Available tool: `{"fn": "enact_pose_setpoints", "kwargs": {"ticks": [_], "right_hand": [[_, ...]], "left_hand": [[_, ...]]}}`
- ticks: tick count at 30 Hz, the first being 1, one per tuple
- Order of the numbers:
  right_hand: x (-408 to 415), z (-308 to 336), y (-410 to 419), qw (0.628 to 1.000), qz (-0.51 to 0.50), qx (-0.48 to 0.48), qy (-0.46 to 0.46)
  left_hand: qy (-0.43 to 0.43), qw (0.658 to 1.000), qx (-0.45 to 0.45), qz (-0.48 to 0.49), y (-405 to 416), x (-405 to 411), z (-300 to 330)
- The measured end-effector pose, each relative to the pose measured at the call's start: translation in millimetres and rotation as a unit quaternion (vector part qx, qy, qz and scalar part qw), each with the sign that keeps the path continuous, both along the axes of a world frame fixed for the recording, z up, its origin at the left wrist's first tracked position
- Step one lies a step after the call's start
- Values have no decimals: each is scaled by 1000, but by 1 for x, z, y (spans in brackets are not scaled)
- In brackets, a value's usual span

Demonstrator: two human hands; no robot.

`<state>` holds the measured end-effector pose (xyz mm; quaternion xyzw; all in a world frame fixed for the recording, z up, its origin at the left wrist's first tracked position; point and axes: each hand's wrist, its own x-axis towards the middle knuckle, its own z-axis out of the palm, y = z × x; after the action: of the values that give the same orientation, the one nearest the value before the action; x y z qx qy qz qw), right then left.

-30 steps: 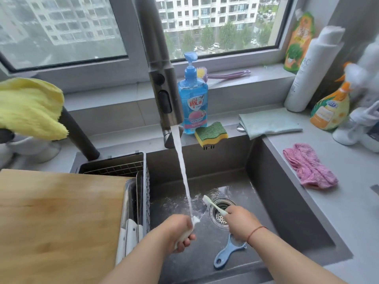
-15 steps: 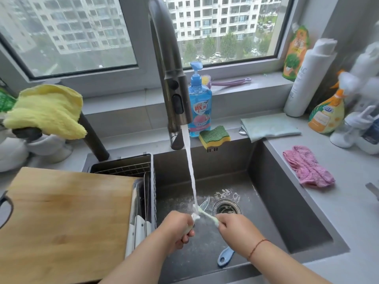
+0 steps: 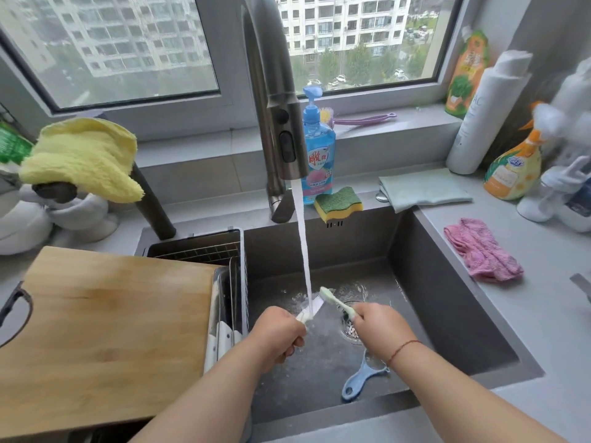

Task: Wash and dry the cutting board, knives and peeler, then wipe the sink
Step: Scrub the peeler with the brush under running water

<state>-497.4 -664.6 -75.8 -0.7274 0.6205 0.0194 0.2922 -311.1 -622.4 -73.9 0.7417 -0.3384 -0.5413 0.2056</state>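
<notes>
Sink (image 3: 447, 314): we work under the running faucet (image 3: 278, 123). Cutting board (image 3: 105, 330), qty 1, lies on the surface at left, partly over the rack (image 3: 224, 251). Our left hand (image 3: 278, 334) grips a small knife (image 3: 311, 310) w/ its blade in the stream; our right hand (image 3: 379, 327) pinches a green brush (image 3: 335, 302) against it. Peeler (image 3: 361, 375), qty 1, lies on the sink floor. Approx. 2 white handles (image 3: 220, 343) stand in the rack, prob. knives.

Risk: wet grip may slip, so the blade nicks fingers or drops onto the peeler.
</notes>
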Motion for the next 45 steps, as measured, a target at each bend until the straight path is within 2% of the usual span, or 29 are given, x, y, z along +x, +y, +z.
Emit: {"fn": "enact_pose_setpoints", "kwargs": {"ticks": [5,9,14,19,22,26,29,34,36,41,45], "right_hand": [[13,9,9,998,52,4,-43],[4,8,-3,1000,-3,-13,-6],[1,9,7,999,24,-2,-32],[-15,1,-5,998,-53,-36,-8],[-18,5,2,992,-70,-67,-80],[-13,3,16,991,-1,-52,-126],[-9,-3,21,993,35,-50,-97],[-17,-6,6,995,-33,-84,-33],[-17,-1,7,994,-39,-91,-47],[-1,6,24,991,38,-86,-98],[-8,2,7,994,-14,-101,-35]], "left_hand": [[-10,1000,-28,11,-5,2,0],[-21,999,-27,-14,-7,3,2],[-19,999,-31,-3,-6,1,1],[8,1000,-20,-7,-4,-1,4],[17,999,17,26,-6,-4,11],[59,996,31,66,-6,-4,12],[88,991,7,100,-4,-1,9],[114,985,17,126,-2,5,3],[127,983,18,133,-1,5,5],[136,981,10,138,-7,3,7],[133,981,23,138,-7,4,8]]}}
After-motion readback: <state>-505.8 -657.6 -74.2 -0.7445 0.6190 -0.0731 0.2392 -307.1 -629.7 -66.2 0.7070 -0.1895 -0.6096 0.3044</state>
